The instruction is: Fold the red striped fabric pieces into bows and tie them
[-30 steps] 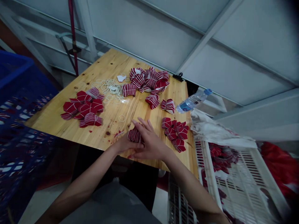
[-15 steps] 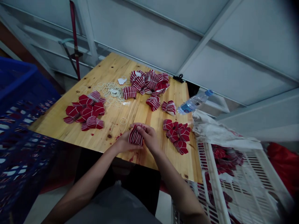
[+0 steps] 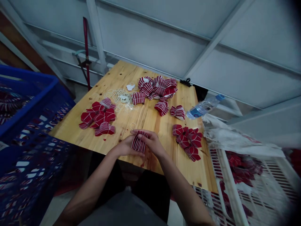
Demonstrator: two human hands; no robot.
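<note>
Both my hands hold a small stack of red-and-white striped fabric pieces (image 3: 138,142) over the near edge of the wooden table (image 3: 150,117). My left hand (image 3: 124,147) grips the stack from the left, fingers closed behind it. My right hand (image 3: 151,142) pinches it from the right and top. A single rubber band (image 3: 133,126) lies just beyond the stack. A loose heap of rubber bands (image 3: 121,99) sits further back.
Tied red bundles lie at left (image 3: 100,117) and right (image 3: 188,141); loose striped stacks (image 3: 158,88) sit at the back. A water bottle (image 3: 204,106) and crumpled white plastic (image 3: 232,138) lie right. A blue crate (image 3: 25,131) stands left, a white crate (image 3: 246,185) right.
My right hand, spread flat over the stack a second ago, has closed on it, and both hands have lifted the stack upright. The view has shifted a little.
</note>
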